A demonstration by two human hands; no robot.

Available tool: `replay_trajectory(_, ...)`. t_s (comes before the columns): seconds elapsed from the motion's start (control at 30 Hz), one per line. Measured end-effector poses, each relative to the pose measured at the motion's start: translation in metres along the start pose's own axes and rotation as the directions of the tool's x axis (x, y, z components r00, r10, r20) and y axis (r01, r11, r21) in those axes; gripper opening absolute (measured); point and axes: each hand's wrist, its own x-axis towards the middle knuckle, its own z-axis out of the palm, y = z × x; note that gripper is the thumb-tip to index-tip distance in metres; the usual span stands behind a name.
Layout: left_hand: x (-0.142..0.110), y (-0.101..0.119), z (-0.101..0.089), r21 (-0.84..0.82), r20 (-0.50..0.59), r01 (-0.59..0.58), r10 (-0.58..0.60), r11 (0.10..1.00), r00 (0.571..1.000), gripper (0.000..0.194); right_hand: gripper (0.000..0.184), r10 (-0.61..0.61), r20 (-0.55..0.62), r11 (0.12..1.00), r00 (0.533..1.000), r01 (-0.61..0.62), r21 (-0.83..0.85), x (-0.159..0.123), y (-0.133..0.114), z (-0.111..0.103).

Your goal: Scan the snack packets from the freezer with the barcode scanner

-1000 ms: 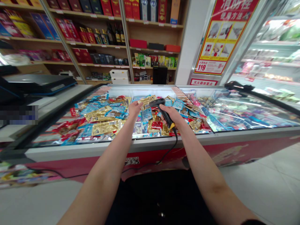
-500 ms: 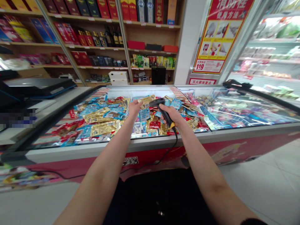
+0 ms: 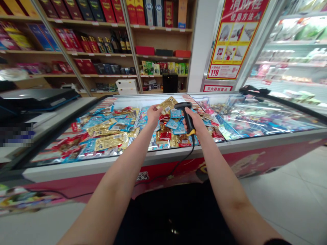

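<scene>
Black handheld scanner [image 3: 188, 119], one, yellow at its base: in the right hand [image 3: 197, 122], fingers closed round the handle; rigid, probably modest in weight, best taken by that handle, its cord [image 3: 193, 142] liable to drag. Gold packet [image 3: 169, 104], one, raised above the pile: left hand [image 3: 153, 115], fingers pinched shut on its near left end; likely light, flexible and somewhat slick, best held by an edge so the printed face stays uncovered; contents not visible. Chest cabinet [image 3: 84, 169], long, glass-topped: loose gold, blue and red packets [image 3: 176, 124] in overlapping heaps; whether each lies on or below the glass, cannot tell. Blue wire basket [image 3: 226, 125], toward the cabinet's right part: contents blurred by glare. Wooden shelving [image 3: 163, 29], beyond: boxed goods, bottles and small bags in rows. Refrigerated-looking display case [image 3: 293, 79], far right, lit: packaged goods on tiers, too blurred to identify.
</scene>
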Motion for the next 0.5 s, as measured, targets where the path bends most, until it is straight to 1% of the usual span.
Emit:
replay_trajectory(0.1, -0.007, -0.003, 0.019, 0.224, 0.111, -0.077, 0.053, 0.972, 0.992, 0.040, 0.036, 0.001, -0.021, 1.000, 1.000, 0.000, 0.010, -0.002, 0.000, -0.005)
replay_trajectory(0.2, -0.014, -0.006, 0.025, 0.443, 0.218, -0.197, 0.109, 0.875, 0.970, 0.040, 0.035, 0.018, -0.027, 1.000, 0.999, -0.018, 0.008, -0.004, 0.002, -0.008)
replay_trajectory(0.3, -0.020, -0.007, 0.020, 0.551, 0.282, -0.284, 0.145, 0.785, 0.948, 0.040, 0.031, 0.033, -0.018, 0.999, 0.999, -0.033, 0.008, -0.004, 0.005, -0.009)
replay_trajectory(0.37, -0.023, -0.005, 0.013, 0.585, 0.302, -0.309, 0.151, 0.750, 0.941, 0.040, 0.031, 0.036, -0.013, 0.999, 0.999, -0.036, 0.003, -0.003, 0.007, -0.008)
replay_trajectory(0.43, -0.023, -0.003, 0.004, 0.630, 0.291, -0.307, 0.149, 0.714, 0.945, 0.040, 0.033, 0.043, -0.002, 0.999, 0.999, -0.043, -0.007, -0.001, 0.009, -0.006)
replay_trajectory(0.5, -0.021, -0.002, -0.007, 0.688, 0.255, -0.281, 0.139, 0.669, 0.957, 0.040, 0.035, 0.054, 0.026, 0.998, 0.998, -0.053, -0.015, 0.001, 0.011, -0.001)
